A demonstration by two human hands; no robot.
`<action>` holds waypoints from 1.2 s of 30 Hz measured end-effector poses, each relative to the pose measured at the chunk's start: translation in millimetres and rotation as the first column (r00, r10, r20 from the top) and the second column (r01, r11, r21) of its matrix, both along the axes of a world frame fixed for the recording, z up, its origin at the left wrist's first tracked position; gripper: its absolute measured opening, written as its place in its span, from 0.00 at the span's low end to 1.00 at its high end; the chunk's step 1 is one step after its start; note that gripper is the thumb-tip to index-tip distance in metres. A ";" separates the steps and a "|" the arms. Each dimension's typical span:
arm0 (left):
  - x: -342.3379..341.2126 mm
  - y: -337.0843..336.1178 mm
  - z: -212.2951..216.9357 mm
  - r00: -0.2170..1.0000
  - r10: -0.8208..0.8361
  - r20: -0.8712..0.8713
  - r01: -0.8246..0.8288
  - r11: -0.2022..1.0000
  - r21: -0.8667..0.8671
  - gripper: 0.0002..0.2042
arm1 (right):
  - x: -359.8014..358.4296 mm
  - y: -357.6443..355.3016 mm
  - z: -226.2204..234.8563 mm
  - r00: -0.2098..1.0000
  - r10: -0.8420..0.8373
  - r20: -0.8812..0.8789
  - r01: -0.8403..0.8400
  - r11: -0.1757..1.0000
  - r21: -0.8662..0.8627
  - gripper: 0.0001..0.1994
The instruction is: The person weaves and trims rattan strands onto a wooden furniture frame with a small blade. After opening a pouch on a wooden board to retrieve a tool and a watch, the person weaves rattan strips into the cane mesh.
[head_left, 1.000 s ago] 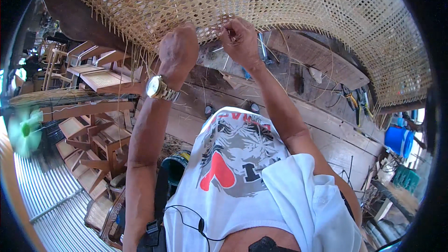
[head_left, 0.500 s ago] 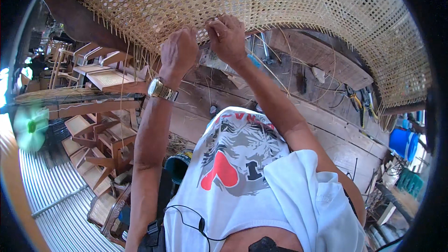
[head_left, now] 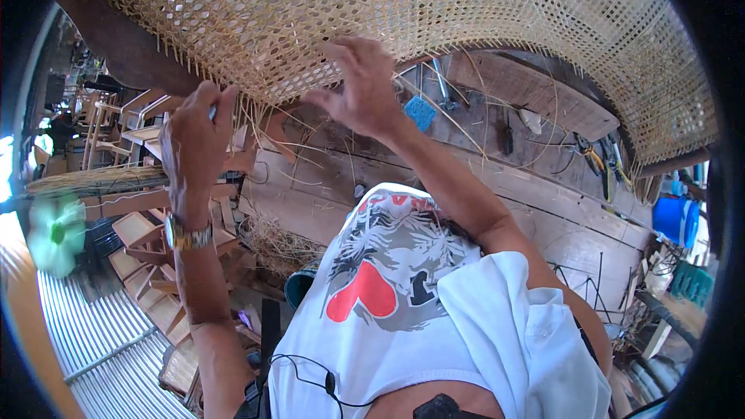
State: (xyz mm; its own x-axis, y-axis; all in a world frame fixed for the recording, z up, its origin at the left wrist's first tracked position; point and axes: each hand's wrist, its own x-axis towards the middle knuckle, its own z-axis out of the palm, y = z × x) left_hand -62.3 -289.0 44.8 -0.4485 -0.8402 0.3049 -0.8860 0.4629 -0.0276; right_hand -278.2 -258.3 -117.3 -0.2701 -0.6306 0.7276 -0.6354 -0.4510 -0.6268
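A woven cane panel (head_left: 434,0) of pale strips with open holes curves across the top, its loose ends hanging along the lower edge. My right hand (head_left: 363,89) is at that edge left of centre, fingers apart and blurred a little, nothing seen in them. Farther left, my left hand (head_left: 194,136) is closed in a pinch beside the dark wooden frame piece (head_left: 128,39). What its fingertips hold, if anything, is hidden. Between the hands, a bunch of loose cane strands (head_left: 252,112) dangles from the weave.
On the plank surface lie pliers (head_left: 591,157), a thick wooden board (head_left: 535,93) and a blue sponge-like piece (head_left: 420,112). A dark bucket (head_left: 299,287) stands by my left side. Chair frames (head_left: 147,252) and a green-bladed fan (head_left: 56,233) are at left, a blue container (head_left: 673,221) at right.
My left hand has moved left and down, away from my right hand. My right hand has shifted slightly down and left, and its fingers have spread out from a closed pinch.
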 end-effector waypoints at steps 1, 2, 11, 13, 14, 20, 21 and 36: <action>-0.1 8.8 4.0 0.991 -0.130 0.014 0.130 0.991 -0.003 0.14 | 2.7 2.4 10.4 0.988 0.144 0.054 -0.140 0.987 -0.077 0.23; -3.8 15.0 6.0 0.967 -0.251 -0.039 0.252 0.968 0.012 0.14 | 1.3 6.0 18.5 0.952 0.274 0.139 -0.264 0.961 -0.087 0.22; -71.9 -17.5 -77.4 0.981 -0.174 -0.087 0.183 0.977 0.106 0.11 | -64.8 -5.5 -18.4 0.993 0.033 -0.111 -0.017 0.989 0.147 0.07; -76.5 -22.5 -89.6 0.992 -0.122 -0.030 0.125 0.982 0.143 0.10 | -66.3 -9.5 -30.9 0.999 -0.020 -0.037 0.030 0.961 0.274 0.07; -79.0 -23.6 -92.7 0.996 -0.088 0.001 0.087 0.982 0.166 0.10 | -65.7 -9.5 -34.6 0.997 -0.035 -0.076 0.050 0.976 0.214 0.07; -89.7 -19.5 -87.2 0.989 -0.060 0.137 0.039 0.989 0.145 0.11 | -58.3 -4.9 -33.2 0.987 -0.101 -0.122 0.121 0.978 0.171 0.05; -91.7 -18.6 -87.2 0.987 -0.061 0.147 0.041 0.989 0.141 0.11 | -57.7 -5.6 -32.4 0.988 -0.099 -0.119 0.118 0.979 0.166 0.04; -92.7 -20.8 -90.4 0.997 0.012 0.080 -0.027 0.983 0.182 0.10 | -34.1 -25.0 -37.0 0.995 -0.082 0.064 0.072 0.988 0.138 0.03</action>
State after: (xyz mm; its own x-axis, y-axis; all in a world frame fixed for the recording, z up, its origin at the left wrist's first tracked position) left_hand -155.0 -309.8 -45.6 -0.4479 -0.8873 0.1098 -0.8933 0.4491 -0.0141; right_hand -312.3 -283.3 -154.2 -0.3685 -0.6972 0.6149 -0.6177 -0.3107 -0.7224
